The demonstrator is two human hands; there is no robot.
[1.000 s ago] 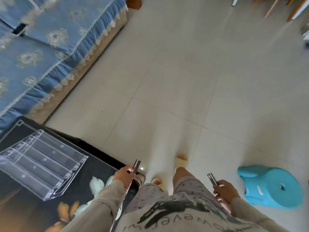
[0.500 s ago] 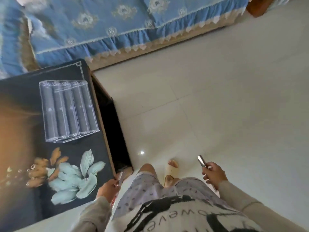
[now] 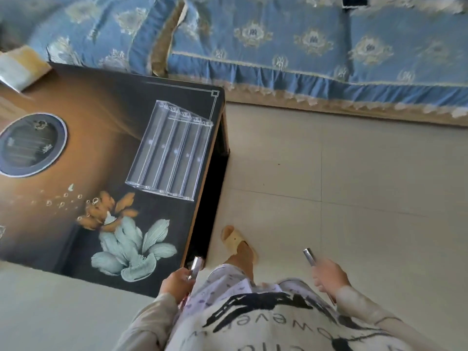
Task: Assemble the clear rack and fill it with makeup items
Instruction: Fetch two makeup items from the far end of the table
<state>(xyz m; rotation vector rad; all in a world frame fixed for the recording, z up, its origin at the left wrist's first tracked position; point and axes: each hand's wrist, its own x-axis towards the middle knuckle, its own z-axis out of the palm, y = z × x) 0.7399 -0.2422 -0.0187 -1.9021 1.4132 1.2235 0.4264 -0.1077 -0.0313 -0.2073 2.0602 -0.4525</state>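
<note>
Clear rack (image 3: 172, 150) now nearer mid-frame, by the surface (image 3: 76, 110) edge, knockable; left hand (image 3: 177, 282) and right hand (image 3: 329, 274) each grip a slim tube (image 3: 196, 266).

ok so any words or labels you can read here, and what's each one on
"owever": upside down on the shirt, roughly read; any letters before it are hidden.
Second shirt line below it: cut off, unreadable.
Round dark disc: marks too blurred to read.
Left makeup stick, right makeup stick, clear rack: no readable text.
</note>
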